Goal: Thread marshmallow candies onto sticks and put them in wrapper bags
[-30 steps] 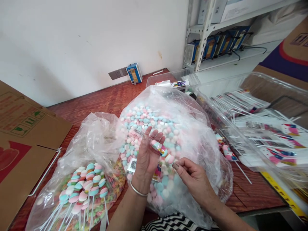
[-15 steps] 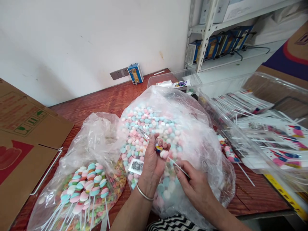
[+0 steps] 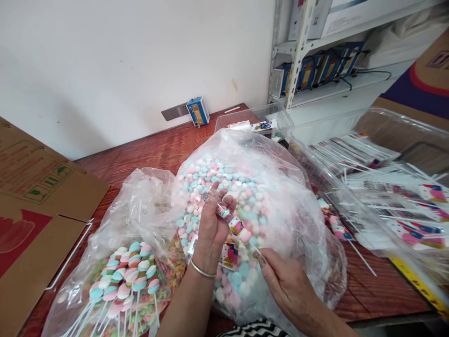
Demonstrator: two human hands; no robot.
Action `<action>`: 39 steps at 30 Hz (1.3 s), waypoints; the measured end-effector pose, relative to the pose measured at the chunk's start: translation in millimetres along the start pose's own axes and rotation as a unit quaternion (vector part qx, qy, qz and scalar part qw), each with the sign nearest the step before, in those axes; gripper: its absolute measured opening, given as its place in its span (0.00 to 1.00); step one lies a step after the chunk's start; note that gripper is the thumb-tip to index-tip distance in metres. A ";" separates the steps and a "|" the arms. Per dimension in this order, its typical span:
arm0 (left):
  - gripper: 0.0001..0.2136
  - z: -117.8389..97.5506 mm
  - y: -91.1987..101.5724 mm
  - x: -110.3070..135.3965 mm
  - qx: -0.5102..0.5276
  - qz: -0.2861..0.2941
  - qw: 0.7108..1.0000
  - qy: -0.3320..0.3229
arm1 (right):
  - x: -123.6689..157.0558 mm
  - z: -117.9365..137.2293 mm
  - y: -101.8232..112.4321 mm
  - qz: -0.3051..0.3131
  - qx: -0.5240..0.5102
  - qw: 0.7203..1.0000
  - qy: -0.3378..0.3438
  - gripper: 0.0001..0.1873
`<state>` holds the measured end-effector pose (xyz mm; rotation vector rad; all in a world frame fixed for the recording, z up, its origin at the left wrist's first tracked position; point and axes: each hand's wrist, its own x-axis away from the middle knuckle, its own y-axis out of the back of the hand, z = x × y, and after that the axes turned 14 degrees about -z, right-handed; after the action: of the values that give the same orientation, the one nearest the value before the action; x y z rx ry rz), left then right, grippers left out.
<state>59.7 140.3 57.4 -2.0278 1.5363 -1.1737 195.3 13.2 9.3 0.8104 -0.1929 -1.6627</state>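
Note:
My left hand [image 3: 214, 229], with a bracelet at the wrist, curls its fingers around a clear printed wrapper with a marshmallow skewer [image 3: 244, 234] in it. Pink marshmallow shows at the wrapper's lower right end. My right hand [image 3: 284, 276] is closed in a pinch on the white stick of that skewer. Both hands are above a large clear bag [image 3: 273, 187] of pink, blue and white marshmallows. Another printed wrapper [image 3: 229, 254] lies on the bag, beneath my left wrist.
Unwrapped marshmallow skewers [image 3: 124, 276] lie on a bag of ring candies [image 3: 175, 262] at left. A cardboard box [image 3: 42, 196] stands beyond. To the right, a clear bin [image 3: 329, 187] holds wrapped skewers, with one wrapped skewer [image 3: 339, 227] beside it. A blue device [image 3: 198, 112] sits by the wall.
My left hand has moved slightly left and up, and more of the printed wrapper now shows along the skewer. My right hand has shifted a little lower, still pinching the stick.

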 end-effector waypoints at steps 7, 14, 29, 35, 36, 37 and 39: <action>0.13 18.1 -6.8 12.0 -0.007 0.027 0.997 0.072 | 0.5 1.2 -7.9 -0.018 -0.001 1.000 -0.009 0.12; 0.15 32.3 0.5 20.6 -0.038 -0.015 0.994 0.100 | -14.6 4.1 -2.7 0.018 0.018 0.998 -0.055 0.14; 0.17 32.1 27.0 35.9 -0.226 -0.011 0.958 0.178 | -9.9 10.6 -6.5 -0.056 0.173 0.976 0.120 0.10; 0.18 38.8 38.4 42.6 -0.219 -0.025 0.957 0.186 | -4.3 7.2 -4.5 -0.031 0.215 0.963 0.162 0.11; 0.17 40.1 40.1 44.5 -0.209 -0.032 0.960 0.181 | -3.6 7.0 -4.3 -0.026 0.216 0.961 0.170 0.11; 0.16 41.0 41.6 46.7 -0.199 -0.043 0.964 0.173 | -2.7 6.9 -4.1 -0.021 0.212 0.960 0.180 0.11; 0.15 41.2 44.1 51.6 -0.185 -0.060 0.967 0.162 | 0.0 7.1 -3.5 -0.012 0.192 0.961 0.201 0.12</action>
<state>67.4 69.0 23.2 -2.2747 1.9355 -1.4097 188.3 12.0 12.7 1.4301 -0.2239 -1.4633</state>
